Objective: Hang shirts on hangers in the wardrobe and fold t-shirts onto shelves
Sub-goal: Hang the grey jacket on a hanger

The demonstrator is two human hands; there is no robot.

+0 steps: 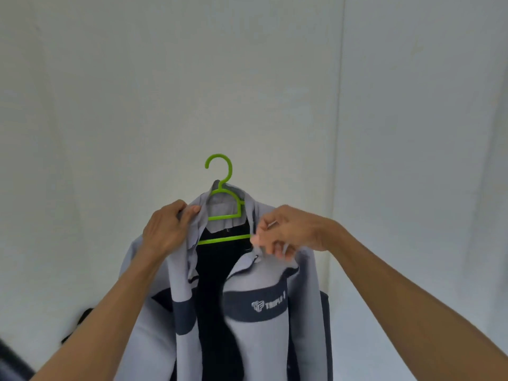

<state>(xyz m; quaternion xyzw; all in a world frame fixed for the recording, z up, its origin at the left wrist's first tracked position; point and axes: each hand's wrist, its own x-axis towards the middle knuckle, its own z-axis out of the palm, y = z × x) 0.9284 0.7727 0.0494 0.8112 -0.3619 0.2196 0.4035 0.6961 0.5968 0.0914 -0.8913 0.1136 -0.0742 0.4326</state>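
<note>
A light grey shirt with dark grey bands and a white chest logo hangs open on a green plastic hanger, held up in front of a pale wall. The hanger's hook stands free above the collar; its lower bar shows across the open front. My left hand grips the shirt's left collar and shoulder. My right hand pinches the right front edge of the shirt just below the collar. The shirt's lower part runs out of the frame.
A pale wall fills the background, with a vertical corner line to the right. Dark items lie low at the left, and a dark rounded shape sits in the bottom left corner.
</note>
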